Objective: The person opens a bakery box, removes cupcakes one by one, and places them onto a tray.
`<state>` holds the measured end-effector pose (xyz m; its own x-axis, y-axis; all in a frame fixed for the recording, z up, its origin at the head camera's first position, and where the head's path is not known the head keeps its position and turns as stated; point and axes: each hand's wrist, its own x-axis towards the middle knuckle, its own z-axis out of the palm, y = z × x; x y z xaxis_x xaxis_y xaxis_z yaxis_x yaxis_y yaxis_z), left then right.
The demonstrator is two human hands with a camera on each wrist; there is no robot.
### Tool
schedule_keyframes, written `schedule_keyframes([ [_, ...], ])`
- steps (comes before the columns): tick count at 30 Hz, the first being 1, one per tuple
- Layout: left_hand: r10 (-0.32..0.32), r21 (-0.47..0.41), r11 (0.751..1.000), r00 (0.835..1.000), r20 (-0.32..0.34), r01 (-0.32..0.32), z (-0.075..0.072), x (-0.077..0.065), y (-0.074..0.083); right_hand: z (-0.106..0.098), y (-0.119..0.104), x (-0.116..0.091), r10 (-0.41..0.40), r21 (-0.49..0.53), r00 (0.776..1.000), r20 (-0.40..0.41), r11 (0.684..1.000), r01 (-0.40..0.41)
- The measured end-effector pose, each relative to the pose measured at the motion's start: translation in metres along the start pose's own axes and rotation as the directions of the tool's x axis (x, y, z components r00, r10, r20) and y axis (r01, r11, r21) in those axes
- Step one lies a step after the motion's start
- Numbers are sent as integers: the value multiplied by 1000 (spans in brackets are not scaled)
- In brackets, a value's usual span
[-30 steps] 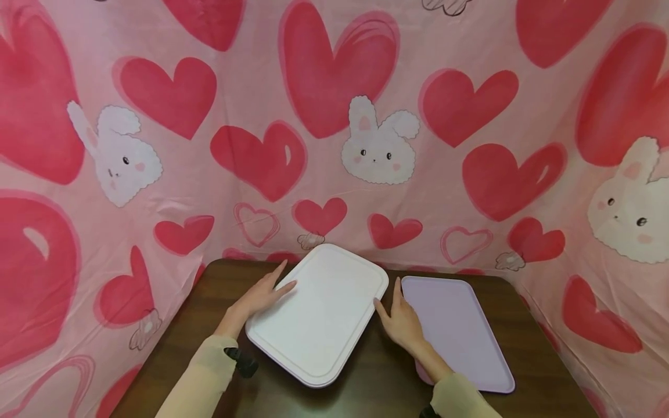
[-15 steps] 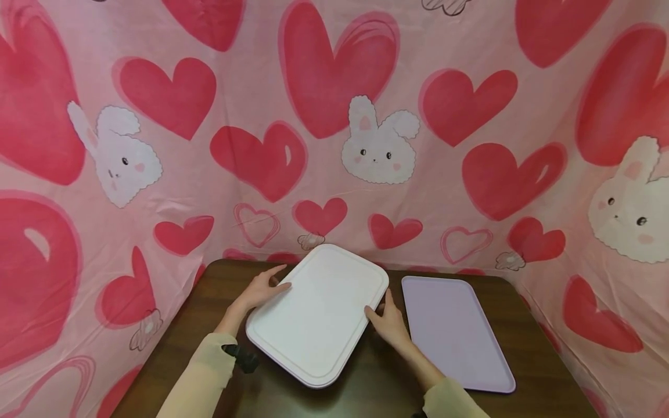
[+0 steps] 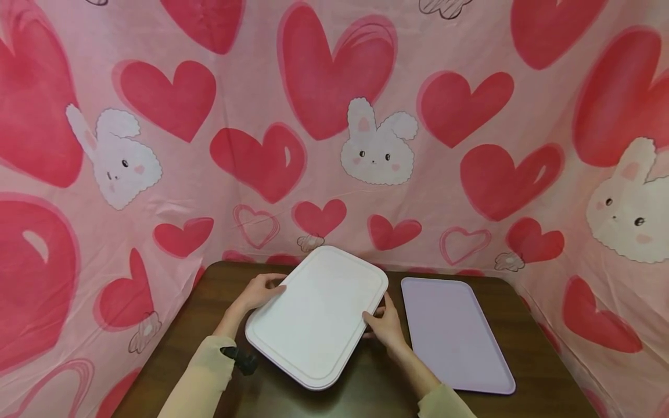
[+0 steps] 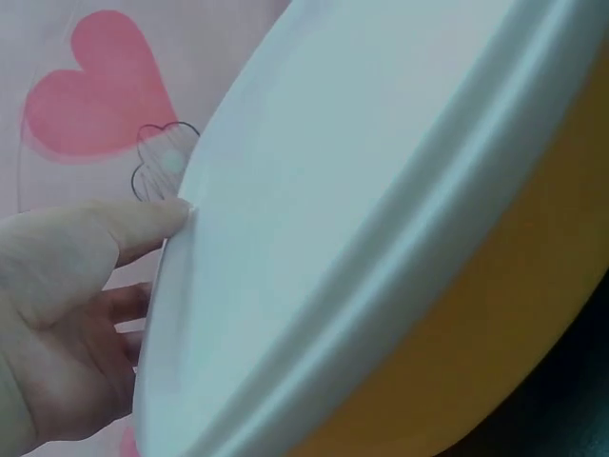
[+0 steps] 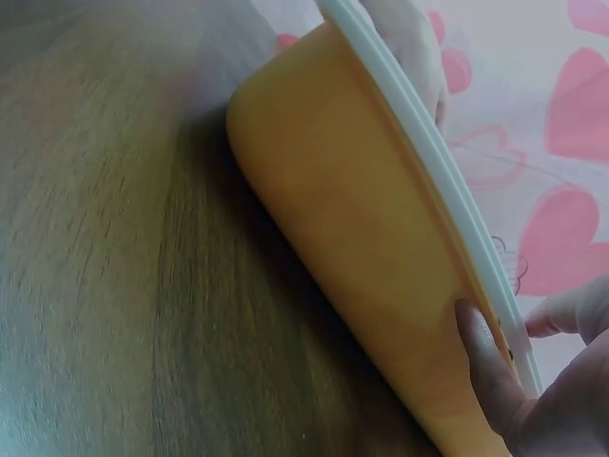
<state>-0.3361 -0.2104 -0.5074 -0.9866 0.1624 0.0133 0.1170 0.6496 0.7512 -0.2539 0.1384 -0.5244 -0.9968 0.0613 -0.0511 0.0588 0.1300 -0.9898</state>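
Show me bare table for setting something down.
Table: bare at the far left corner beside the left hand, right of the lilac tray, and in front between white lid and right sleeve. Crowded around the right hand, between lid and tray.

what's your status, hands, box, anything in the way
Left hand, right hand gripping lid, opposite sides. Box lidded. Tray apart at right, likely no obstacle.

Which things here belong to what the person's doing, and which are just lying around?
In the job, it seems:
white lid, its edge held by the left hand and right hand
orange tub beneath it

Apparently just there:
lilac tray, on the table, in neither hand
heart-and-bunny cloth, hanging behind
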Motion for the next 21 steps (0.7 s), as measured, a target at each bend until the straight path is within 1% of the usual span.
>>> schedule_keyframes([
  [4, 12, 18, 1000, 1000, 4, -12, 0, -1, 1, 2, -2, -4, -1, 17, 1000, 16, 1000, 1],
  [8, 24, 51, 998, 1000, 12, -25, 2, -2, 1, 5, -2, -6, -21, 8, 999, 28, 1000, 20],
  [12, 43, 133, 990, 999, 20, -45, 5, -4, 4, 6, -1, -7, -51, -34, 998, 24, 998, 52],
  [16, 63, 214, 975, 998, 29, -67, 8, -5, 7, 7, -1, -6, -71, -91, 997, 16, 993, 72],
  [21, 45, 225, 973, 999, 25, -50, 10, -7, 10, 6, -3, -5, -86, -114, 996, 21, 990, 88],
])
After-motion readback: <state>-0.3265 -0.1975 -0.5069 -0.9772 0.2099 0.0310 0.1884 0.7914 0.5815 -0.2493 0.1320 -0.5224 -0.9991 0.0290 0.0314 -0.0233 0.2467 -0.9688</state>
